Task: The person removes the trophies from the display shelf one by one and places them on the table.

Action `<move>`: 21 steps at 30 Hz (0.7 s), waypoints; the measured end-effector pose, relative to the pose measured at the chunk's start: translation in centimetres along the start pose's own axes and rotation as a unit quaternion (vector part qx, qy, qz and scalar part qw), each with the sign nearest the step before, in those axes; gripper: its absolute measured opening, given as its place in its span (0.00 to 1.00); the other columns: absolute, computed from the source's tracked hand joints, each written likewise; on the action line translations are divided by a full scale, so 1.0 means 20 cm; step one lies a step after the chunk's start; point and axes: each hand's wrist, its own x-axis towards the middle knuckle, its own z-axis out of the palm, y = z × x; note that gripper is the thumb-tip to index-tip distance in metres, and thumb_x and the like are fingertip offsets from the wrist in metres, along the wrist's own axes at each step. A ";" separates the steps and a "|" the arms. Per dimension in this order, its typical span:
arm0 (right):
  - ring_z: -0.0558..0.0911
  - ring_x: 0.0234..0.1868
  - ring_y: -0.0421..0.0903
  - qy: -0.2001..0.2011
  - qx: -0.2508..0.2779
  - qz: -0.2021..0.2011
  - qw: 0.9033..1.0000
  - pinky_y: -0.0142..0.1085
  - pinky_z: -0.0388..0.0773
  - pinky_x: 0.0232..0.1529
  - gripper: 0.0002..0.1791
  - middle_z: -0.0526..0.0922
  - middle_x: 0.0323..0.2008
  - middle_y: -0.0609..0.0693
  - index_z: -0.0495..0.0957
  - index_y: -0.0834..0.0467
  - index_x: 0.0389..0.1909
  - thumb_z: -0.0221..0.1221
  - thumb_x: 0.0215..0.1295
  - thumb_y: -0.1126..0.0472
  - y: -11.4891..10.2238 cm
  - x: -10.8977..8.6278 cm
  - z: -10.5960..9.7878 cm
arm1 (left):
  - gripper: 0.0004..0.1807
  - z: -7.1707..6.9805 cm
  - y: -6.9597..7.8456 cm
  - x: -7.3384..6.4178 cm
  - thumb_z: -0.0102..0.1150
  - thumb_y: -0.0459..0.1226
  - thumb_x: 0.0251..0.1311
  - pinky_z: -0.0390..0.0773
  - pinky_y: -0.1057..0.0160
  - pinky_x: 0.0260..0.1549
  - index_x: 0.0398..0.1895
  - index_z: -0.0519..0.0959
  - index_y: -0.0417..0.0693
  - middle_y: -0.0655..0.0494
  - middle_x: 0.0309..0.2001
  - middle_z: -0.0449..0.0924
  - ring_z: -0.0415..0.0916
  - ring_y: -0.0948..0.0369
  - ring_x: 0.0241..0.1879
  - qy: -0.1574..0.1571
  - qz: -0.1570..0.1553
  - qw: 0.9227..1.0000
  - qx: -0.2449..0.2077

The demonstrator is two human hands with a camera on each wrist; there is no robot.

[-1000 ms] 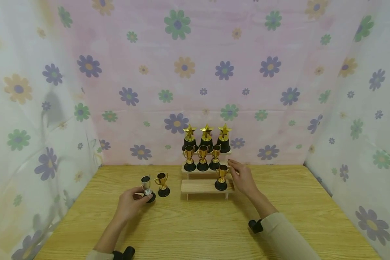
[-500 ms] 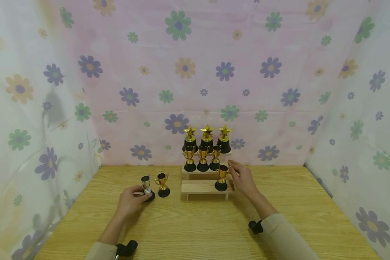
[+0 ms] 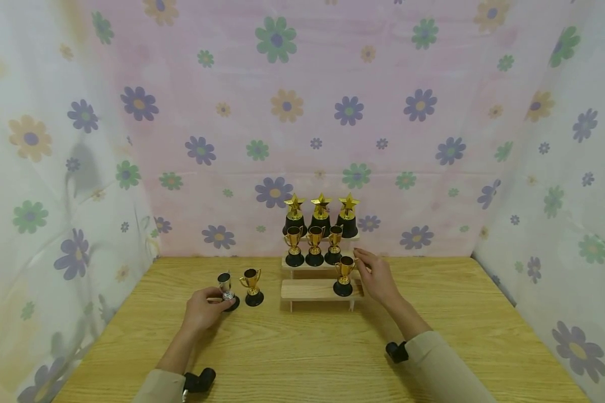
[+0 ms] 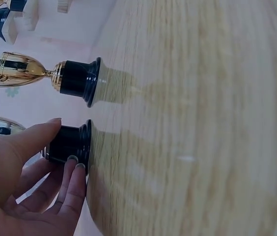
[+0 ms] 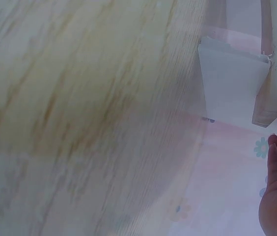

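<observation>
Left hand (image 3: pixel 201 310) is pinching the silver cup (image 3: pixel 224 284) by its base, pretty much upright, just left of the loose gold cup (image 3: pixel 252 284). Stand (image 3: pixel 302 288)'s off to the right; right hand (image 3: pixel 378 278)'s beside it, can't tell if it's gripping anything.

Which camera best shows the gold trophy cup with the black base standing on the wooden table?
The left wrist view: the gold trophy cup appears largest there, uncovered, though sideways. The head view shows it whole but small, beside the black-based silver trophy cup; the right wrist view doesn't show it.
</observation>
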 end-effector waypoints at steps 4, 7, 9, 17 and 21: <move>0.77 0.64 0.64 -0.002 0.002 0.005 1.000 0.54 0.77 0.58 0.19 0.75 0.65 0.68 0.76 0.72 0.63 0.52 0.78 0.67 0.00 0.00 -0.01 | 0.20 0.00 0.00 0.00 0.69 0.39 0.65 0.82 0.44 0.47 0.52 0.82 0.31 0.33 0.54 0.81 0.80 0.37 0.53 -0.001 0.000 1.000 0.003; 0.77 0.64 0.64 -0.001 0.000 0.005 1.000 0.54 0.78 0.58 0.19 0.76 0.65 0.68 0.76 0.72 0.63 0.52 0.78 0.67 0.00 0.00 0.00 | 0.20 0.00 0.00 0.00 0.69 0.39 0.65 0.82 0.45 0.47 0.52 0.82 0.31 0.33 0.54 0.81 0.80 0.37 0.54 -0.001 -0.004 1.000 0.001; 0.77 0.64 0.64 0.000 -0.002 0.004 1.000 0.54 0.78 0.58 0.19 0.76 0.65 0.68 0.76 0.72 0.63 0.52 0.78 0.67 0.00 0.00 0.00 | 0.20 0.00 0.00 0.00 0.69 0.38 0.65 0.82 0.45 0.48 0.52 0.81 0.30 0.32 0.54 0.81 0.80 0.37 0.54 0.000 -0.003 1.000 -0.001; 0.77 0.63 0.65 0.005 0.000 -0.003 1.000 0.54 0.78 0.58 0.18 0.76 0.64 0.68 0.76 0.73 0.62 0.53 0.77 0.68 0.00 0.00 0.00 | 0.25 -0.01 -0.01 -0.03 0.71 0.39 0.62 0.82 0.47 0.47 0.58 0.79 0.32 0.35 0.56 0.80 0.80 0.39 0.55 0.003 -0.009 1.000 -0.006; 0.77 0.63 0.65 0.005 -0.001 -0.005 1.000 0.54 0.78 0.58 0.18 0.76 0.65 0.68 0.76 0.73 0.62 0.53 0.77 0.68 0.00 0.00 0.00 | 0.30 -0.04 -0.01 -0.06 0.72 0.40 0.62 0.83 0.51 0.46 0.63 0.76 0.33 0.35 0.59 0.78 0.80 0.41 0.56 0.001 -0.009 1.000 -0.017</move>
